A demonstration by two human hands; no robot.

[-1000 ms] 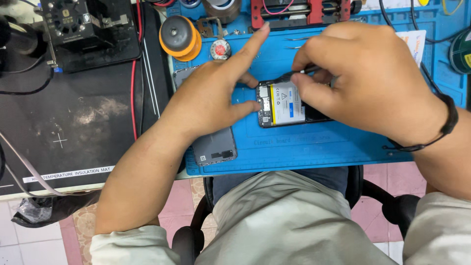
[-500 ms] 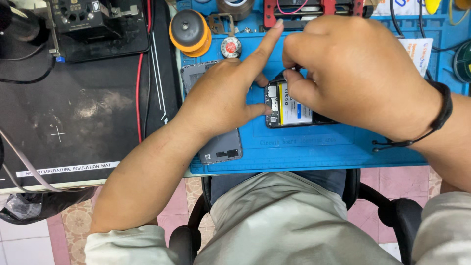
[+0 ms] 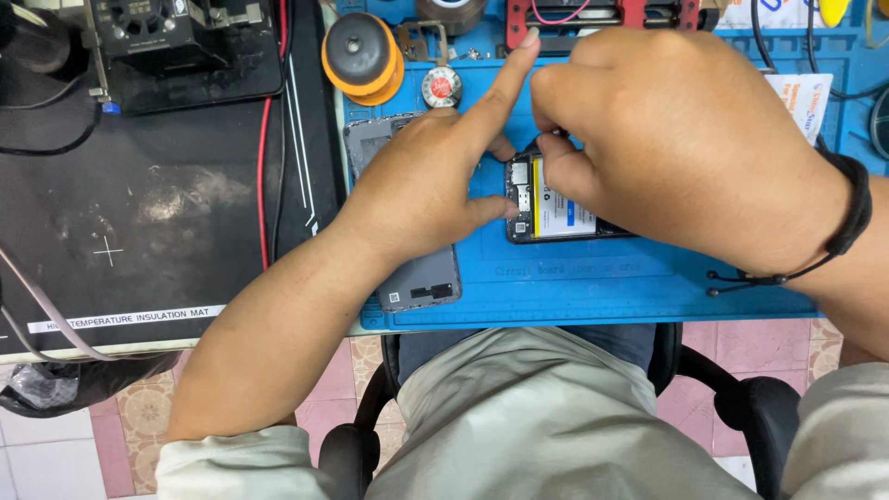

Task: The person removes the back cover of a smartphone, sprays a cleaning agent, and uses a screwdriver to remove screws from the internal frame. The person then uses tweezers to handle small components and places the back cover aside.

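Pinching opened phone (image 3: 556, 208): right hand (image 3: 690, 148) | left hand (image 3: 435, 181) spread, steadying it

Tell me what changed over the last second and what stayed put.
Little changed. The left hand kept its thumb on the opened phone and lifted its index finger further toward the red clamp. The right hand stayed bunched over the phone's upper edge; what it pinches is hidden. The phone, the grey back cover and the blue mat did not visibly move.
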